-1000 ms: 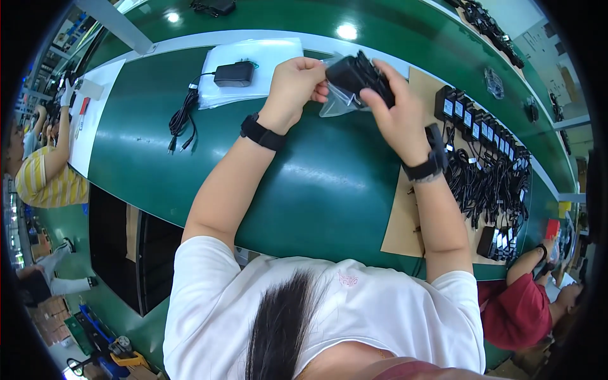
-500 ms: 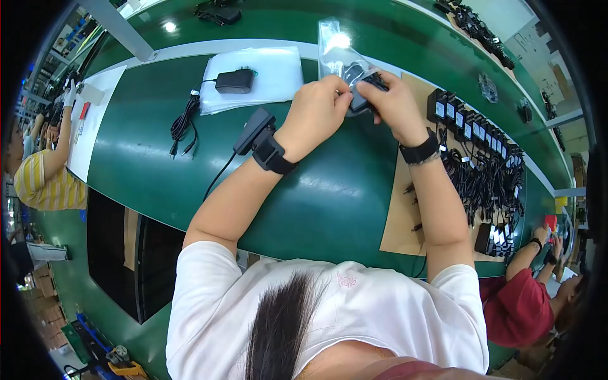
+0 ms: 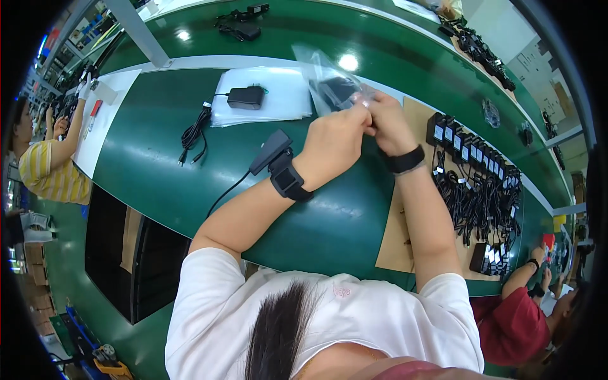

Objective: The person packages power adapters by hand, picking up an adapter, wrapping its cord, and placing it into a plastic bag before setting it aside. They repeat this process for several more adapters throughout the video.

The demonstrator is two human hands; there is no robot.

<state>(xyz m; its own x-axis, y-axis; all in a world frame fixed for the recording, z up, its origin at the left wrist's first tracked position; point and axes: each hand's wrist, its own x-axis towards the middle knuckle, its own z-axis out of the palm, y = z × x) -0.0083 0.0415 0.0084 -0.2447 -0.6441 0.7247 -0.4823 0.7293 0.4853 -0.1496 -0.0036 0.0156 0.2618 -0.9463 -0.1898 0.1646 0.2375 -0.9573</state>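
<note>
Held just right of the stack of clear plastic sleeves (image 3: 227, 116), slanting up and away from the body: clear bag (image 3: 315, 66) with a dark, blocky item (image 3: 337, 91) inside, outline blurred by the film. Curled closed at the bag's near end, seemingly clamped on it: left hand (image 3: 342, 130), fingertips partly hidden. Meeting it there, also clamped on the bag: right hand (image 3: 388, 121). Lying on the stack: black adapter (image 3: 246, 97). Left of the stack: coiled black cable (image 3: 192, 134). Nearer the body than the stack, beside the left wristband: black wedge-shaped piece (image 3: 272, 150) with a lead. Well right of the stack, on brown board (image 3: 415, 120): row of black adapters (image 3: 465, 152). By judgement, soft and slippery outside, stiff and compact within — fairly light, apt to slide. Best pinched at the near end, or gripped around the hard item through the film.
</note>
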